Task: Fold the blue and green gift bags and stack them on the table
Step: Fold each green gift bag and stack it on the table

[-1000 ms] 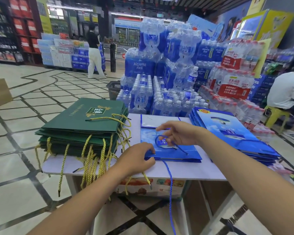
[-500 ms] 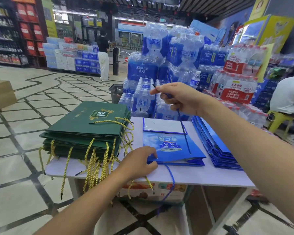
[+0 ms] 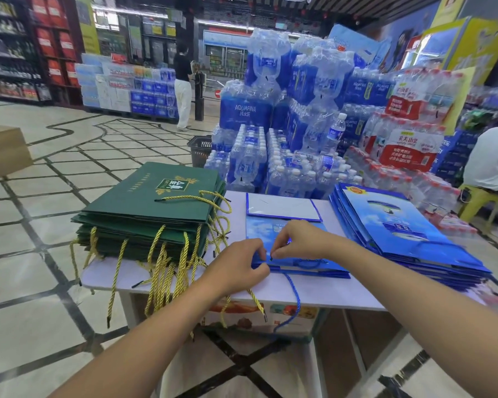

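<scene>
At nine o'clock on the table [image 3: 314, 288], the green gift bags [image 3: 150, 208] lie stacked flat. At six o'clock the left hand [image 3: 236, 267] pinches the near-left corner of a flattened blue gift bag [image 3: 260, 229], and just beside it the right hand [image 3: 299, 239] pinches the tip of its blue handle cord [image 3: 311, 263], so the step in hand looks like tidying the handle. The next move, I judge, calls for laying that cord flat and moving the bag onto the blue stack [image 3: 400, 228] at three o'clock.

One pile of flat dark-green paper gift bags [image 3: 153, 208] there, two piles of glossy blue ones, a tall pile [image 3: 400, 225] and a low pile [image 3: 259, 228], and one blue cord [image 3: 295, 297] dangling.
</scene>
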